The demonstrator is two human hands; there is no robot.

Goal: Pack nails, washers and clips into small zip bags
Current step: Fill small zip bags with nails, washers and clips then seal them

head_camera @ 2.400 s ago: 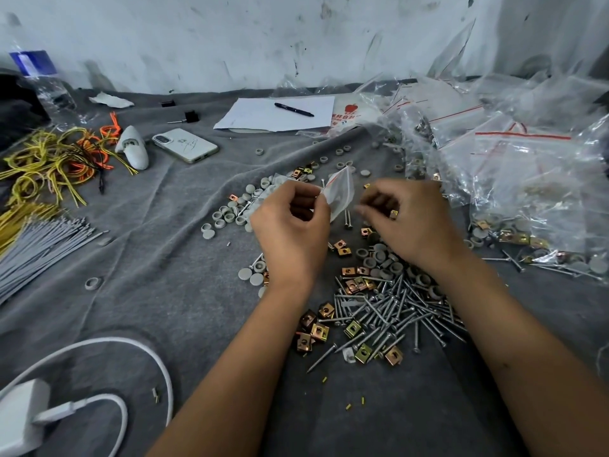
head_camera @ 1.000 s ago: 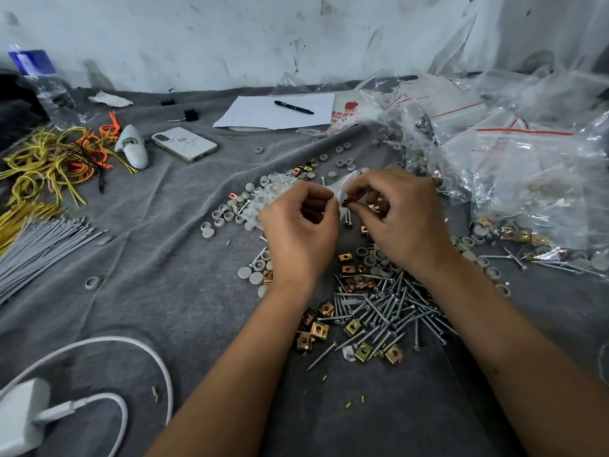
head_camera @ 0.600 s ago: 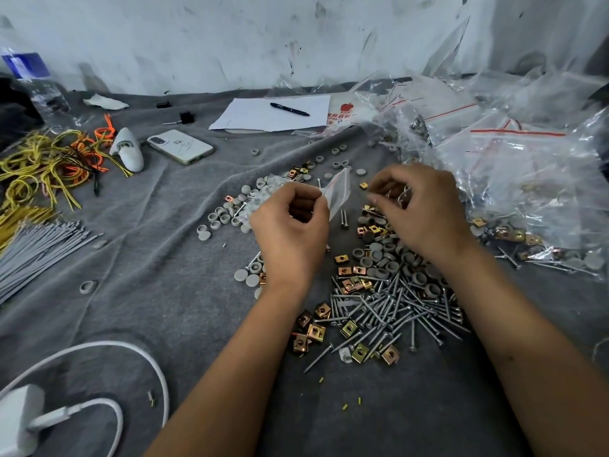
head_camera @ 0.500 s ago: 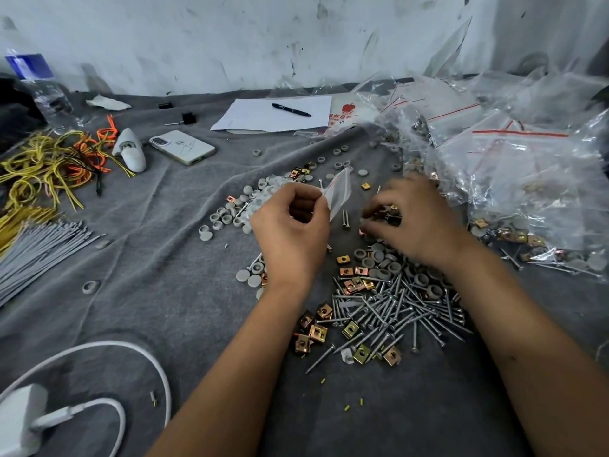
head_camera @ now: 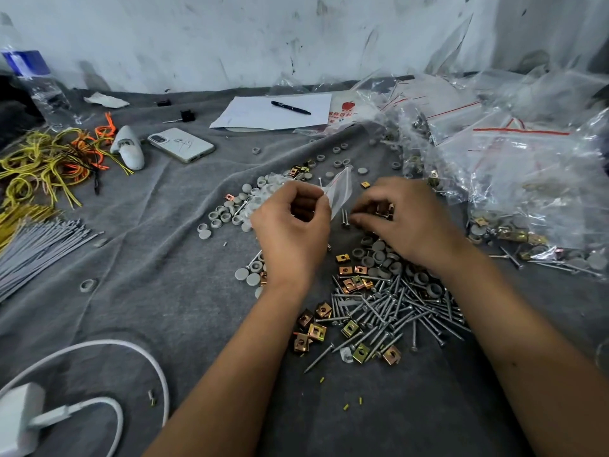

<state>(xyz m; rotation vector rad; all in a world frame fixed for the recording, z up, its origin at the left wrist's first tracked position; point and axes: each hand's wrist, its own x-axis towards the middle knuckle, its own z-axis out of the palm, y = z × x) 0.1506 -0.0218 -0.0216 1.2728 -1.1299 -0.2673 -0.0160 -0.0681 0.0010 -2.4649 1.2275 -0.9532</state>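
We look down on two bare hands at work over a grey cloth (head_camera: 171,291) strewn with hardware. The left hand (head_camera: 291,232) has its fingers curled round the edge of one small clear zip bag (head_camera: 339,191), pinching it upright just beyond the knuckles. The right hand (head_camera: 407,222), just to the right of the bag, is curled low over the cloth with small metal clips (head_camera: 384,211) pinched at its fingertips; how many it has we cannot tell. Two loose nails (head_camera: 344,219) lie between the hands. Near us, a heap of nails (head_camera: 395,311), too many to count, spreads under the right wrist, with about a dozen brass-coloured clips (head_camera: 316,331) along its left and near edge. Grey washers (head_camera: 224,216) lie scattered in dozens to the left of and beyond the left hand, and more cluster by the right wrist. At far right we see a pile of filled zip bags (head_camera: 514,166) with red seal strips. Farther off lie one phone (head_camera: 181,145), one sheet of paper (head_camera: 263,113) with one pen (head_camera: 290,107) on it, a tangle of yellow and orange wires (head_camera: 43,159) at far left, a bundle of grey ties (head_camera: 36,252), and one white charger (head_camera: 19,420) with its cable at near left
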